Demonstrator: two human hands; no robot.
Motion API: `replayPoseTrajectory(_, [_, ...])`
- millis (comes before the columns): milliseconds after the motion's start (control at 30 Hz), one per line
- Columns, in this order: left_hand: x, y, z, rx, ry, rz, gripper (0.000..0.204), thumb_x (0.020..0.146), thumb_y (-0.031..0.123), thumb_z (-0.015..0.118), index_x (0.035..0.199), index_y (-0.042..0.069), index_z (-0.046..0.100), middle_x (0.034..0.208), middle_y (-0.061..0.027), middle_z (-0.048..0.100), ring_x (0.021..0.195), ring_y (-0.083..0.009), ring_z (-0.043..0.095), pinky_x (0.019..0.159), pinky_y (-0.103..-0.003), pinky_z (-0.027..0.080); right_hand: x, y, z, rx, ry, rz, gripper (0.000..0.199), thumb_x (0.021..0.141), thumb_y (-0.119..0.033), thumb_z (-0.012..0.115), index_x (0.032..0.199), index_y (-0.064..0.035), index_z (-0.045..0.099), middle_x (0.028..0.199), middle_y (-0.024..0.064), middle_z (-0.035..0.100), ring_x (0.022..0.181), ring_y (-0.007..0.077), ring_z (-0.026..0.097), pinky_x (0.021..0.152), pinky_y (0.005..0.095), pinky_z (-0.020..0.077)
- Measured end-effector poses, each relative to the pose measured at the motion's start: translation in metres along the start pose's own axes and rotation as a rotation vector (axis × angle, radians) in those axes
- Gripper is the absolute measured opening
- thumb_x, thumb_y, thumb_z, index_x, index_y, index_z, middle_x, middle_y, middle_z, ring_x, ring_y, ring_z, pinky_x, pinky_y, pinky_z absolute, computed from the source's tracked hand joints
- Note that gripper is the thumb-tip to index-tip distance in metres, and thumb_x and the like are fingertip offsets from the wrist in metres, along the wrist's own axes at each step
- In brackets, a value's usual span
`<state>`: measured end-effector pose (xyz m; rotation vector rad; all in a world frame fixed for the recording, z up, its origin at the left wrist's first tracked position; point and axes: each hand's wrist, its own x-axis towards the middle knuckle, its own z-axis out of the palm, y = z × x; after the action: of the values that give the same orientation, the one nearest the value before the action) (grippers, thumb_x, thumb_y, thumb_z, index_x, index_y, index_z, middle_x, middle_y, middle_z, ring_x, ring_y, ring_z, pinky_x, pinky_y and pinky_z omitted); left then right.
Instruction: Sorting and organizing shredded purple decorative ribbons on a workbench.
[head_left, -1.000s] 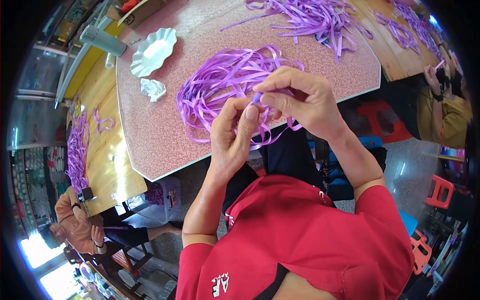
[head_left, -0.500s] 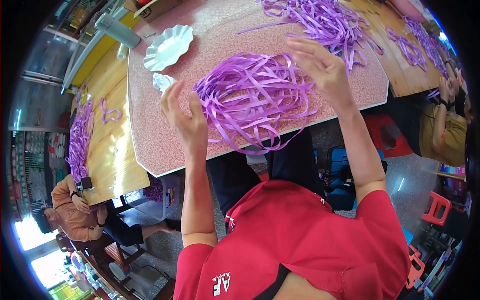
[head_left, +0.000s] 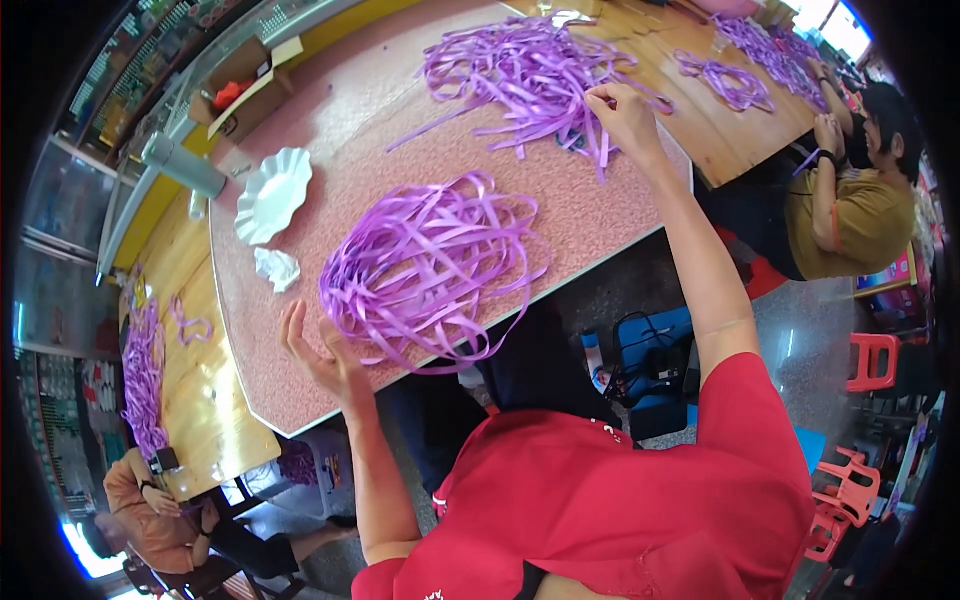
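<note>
A loose heap of purple ribbon loops (head_left: 430,270) lies on the pink speckled table (head_left: 370,130) in front of me, a few loops hanging over the near edge. Beside its lower left side my left hand (head_left: 330,365) is open, fingers spread and holding nothing. My right hand (head_left: 625,112) reaches to the right edge of a larger tangle of purple ribbons (head_left: 520,75) farther back. Its fingertips are pinched together against the ribbons there. Whether a ribbon is between them is too small to make out.
Left of the near heap are crumpled white paper (head_left: 277,269), a scalloped white dish (head_left: 273,196), a grey-green bottle (head_left: 183,165) and an open cardboard box (head_left: 250,95). Wooden tables with more ribbons adjoin on both sides. One person sits at left (head_left: 155,510), another at right (head_left: 855,205).
My right hand has left the near heap for the far tangle, its open fingers closing into a pinch. My left hand stays open beside the near heap. The whole view has turned.
</note>
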<state>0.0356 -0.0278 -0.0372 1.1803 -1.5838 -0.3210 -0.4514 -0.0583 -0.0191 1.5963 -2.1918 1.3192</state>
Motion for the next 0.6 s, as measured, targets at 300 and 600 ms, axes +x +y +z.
replayPoseTrajectory(300, [0.004,-0.012,-0.001,0.162,-0.087,0.033,0.043,0.098,0.025,0.056,0.130,-0.003,0.050,0.135,-0.0206,0.044,0.132,-0.0342,0.039,0.111,-0.047,0.027,0.033,0.034,-0.009,-0.037,-0.259,0.186,0.036,0.085,-0.040,0.067,0.092,-0.0059,0.075,0.084,0.0137,0.072,0.080,0.0275,0.070,0.073,0.0392,0.0522])
replayPoseTrajectory(600, [0.006,-0.007,0.006,0.207,-0.094,0.013,0.047,0.098,0.031,0.056,0.130,-0.002,0.050,0.137,-0.0205,0.043,0.132,-0.0337,0.038,0.113,-0.047,0.025,0.078,0.029,0.014,-0.088,-0.021,-0.128,0.021,0.086,-0.025,0.063,0.096,-0.0107,0.075,0.091,0.0154,0.072,0.085,0.0324,0.069,0.077,0.0430,0.0531])
